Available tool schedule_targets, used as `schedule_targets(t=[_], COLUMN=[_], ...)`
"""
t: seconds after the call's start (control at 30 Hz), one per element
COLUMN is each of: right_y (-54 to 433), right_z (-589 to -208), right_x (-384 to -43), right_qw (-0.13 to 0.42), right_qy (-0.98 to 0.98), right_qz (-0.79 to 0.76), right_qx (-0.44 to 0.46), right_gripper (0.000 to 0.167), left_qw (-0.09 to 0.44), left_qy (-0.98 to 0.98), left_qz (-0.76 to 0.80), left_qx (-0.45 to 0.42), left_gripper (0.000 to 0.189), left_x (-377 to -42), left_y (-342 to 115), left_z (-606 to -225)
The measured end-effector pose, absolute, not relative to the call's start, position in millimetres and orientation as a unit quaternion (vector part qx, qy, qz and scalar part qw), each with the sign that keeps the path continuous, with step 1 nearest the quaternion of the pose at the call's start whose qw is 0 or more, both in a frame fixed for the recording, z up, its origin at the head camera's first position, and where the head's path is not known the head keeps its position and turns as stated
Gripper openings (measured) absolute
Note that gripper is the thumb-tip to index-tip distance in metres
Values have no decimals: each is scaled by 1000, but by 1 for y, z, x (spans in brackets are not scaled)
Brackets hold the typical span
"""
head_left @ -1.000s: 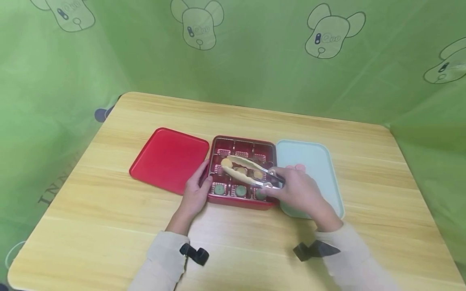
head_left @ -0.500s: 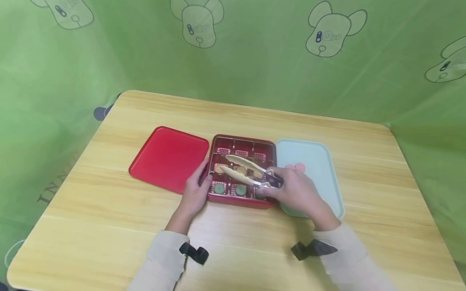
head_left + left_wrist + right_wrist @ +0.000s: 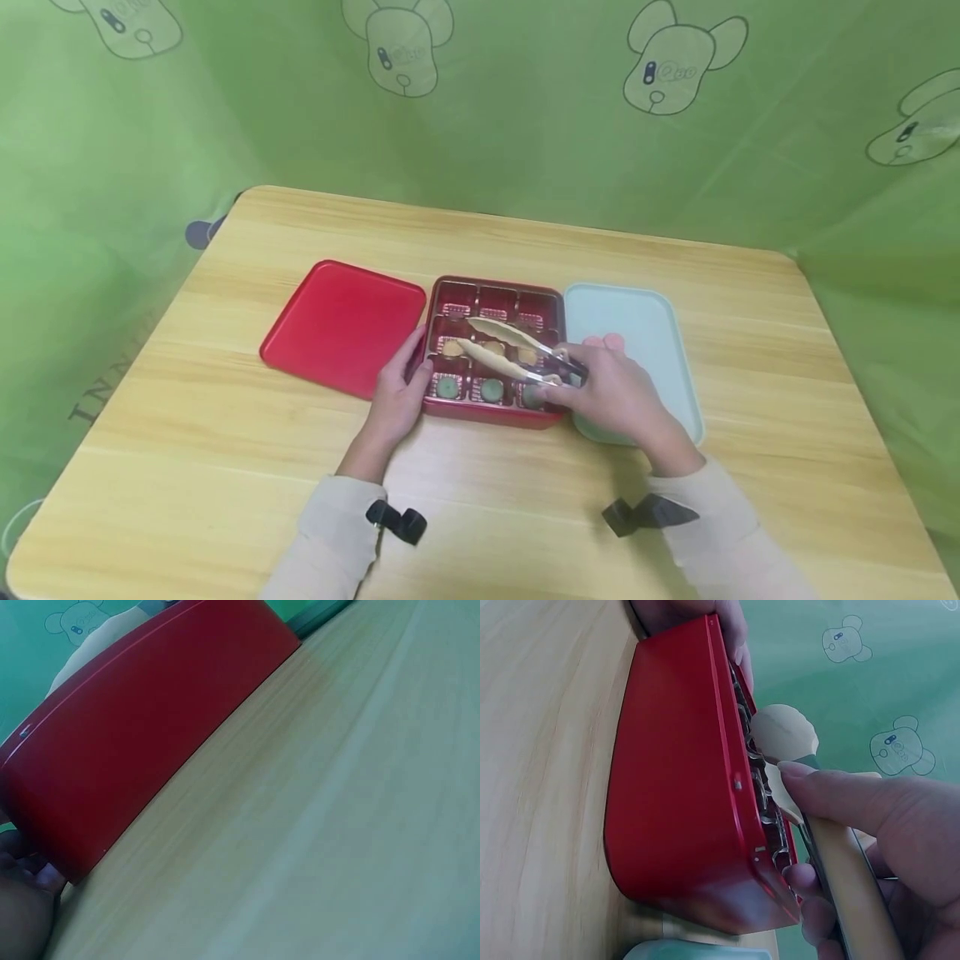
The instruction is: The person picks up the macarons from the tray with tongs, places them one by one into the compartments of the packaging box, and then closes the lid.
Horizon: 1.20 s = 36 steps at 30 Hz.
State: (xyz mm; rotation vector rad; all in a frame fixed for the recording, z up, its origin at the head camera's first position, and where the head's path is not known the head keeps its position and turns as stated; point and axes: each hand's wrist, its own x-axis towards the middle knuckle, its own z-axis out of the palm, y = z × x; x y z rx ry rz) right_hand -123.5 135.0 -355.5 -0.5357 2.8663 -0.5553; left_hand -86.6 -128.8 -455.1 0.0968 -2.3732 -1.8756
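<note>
The red box (image 3: 487, 414) has a clear insert divided into compartments. My left hand (image 3: 397, 400) grips its left side, thumb near the front corner. Held in my right hand (image 3: 615, 392) is a pair of tongs (image 3: 491, 360) with pale scalloped ends, spread over the middle row with nothing between them. Below the tips, an orange round cookie-like piece (image 3: 451, 347) lies in the left compartment of that row; two similar ones are beside it. Green round pieces (image 3: 447, 387) occupy the front row. The back row holds no pieces. In the right wrist view, the tongs' handle (image 3: 851, 885) lies between thumb and fingers.
To the left lies a red lid (image 3: 345, 333), flat on the wooden table (image 3: 225, 467). A pale blue tray (image 3: 637, 312) with pink round pieces (image 3: 614, 342) is at the box's right, partly covered by my right hand. Green cloth (image 3: 517, 150) hangs behind the table.
A second ago the tongs held the orange piece above the middle row. They have spread and let go of it, and it now lies in the left compartment. My left hand has stayed put.
</note>
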Motion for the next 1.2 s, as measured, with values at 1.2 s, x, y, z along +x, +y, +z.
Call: schedule_targets(t=[1.2], right_y=[226], right_z=[-346], right_x=[-118], right_qw=[71], right_qy=[977], right_qz=[-183], right_qx=[-88], right_gripper=[48], left_qw=[62], left_qy=[-780], left_qz=[-622], left_qx=[27], left_gripper=[53], left_x=[-86], left_y=[-128], left_z=[-456])
